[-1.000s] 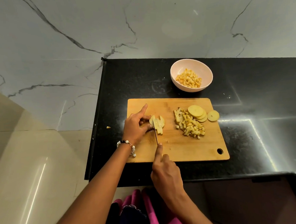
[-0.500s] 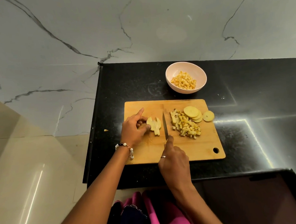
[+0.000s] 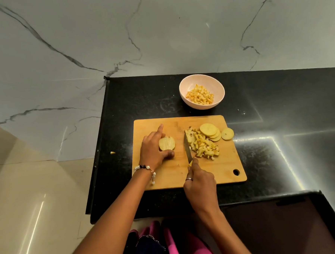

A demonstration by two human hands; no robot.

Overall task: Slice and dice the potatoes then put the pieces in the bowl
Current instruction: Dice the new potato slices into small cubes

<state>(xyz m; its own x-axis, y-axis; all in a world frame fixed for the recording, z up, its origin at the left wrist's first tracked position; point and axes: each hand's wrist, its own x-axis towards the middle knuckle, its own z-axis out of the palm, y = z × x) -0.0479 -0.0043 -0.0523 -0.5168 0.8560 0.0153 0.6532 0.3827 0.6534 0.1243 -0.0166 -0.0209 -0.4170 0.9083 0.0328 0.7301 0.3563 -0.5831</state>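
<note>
a wooden cutting board [image 3: 177, 175] lies on the black tabletop [image 3: 281, 159], with a hanging hole at its 4 o'clock corner. the left hand [image 3: 154, 149] sits on the board's 9 o'clock side, its fingers curled around a stack of cut potato slices [image 3: 167, 143]: the thumb presses the near edge, the index finger points toward 12 o'clock past the stack. a beaded bracelet [image 3: 146, 169] circles that wrist. the right hand [image 3: 199, 185], wearing a ring, has its fingers clenched around the handle of a knife [image 3: 187, 150]; the index finger lies along the blade's spine. the blade points to 12 o'clock and stands against the 9 o'clock edge of a heap of diced potato [image 3: 203, 146], apart from the held stack. at 1 o'clock of the heap lie a few round potato slices [image 3: 208, 130], overlapping, and 1 single slice [image 3: 227, 133] rests at the board's 3 o'clock edge. a pale bowl [image 3: 187, 85] stands on the tabletop at 12 o'clock of the board, holding potato cubes [image 3: 200, 95]. a small scrap [image 3: 112, 152] lies on the floor at 9 o'clock of the tabletop.
</note>
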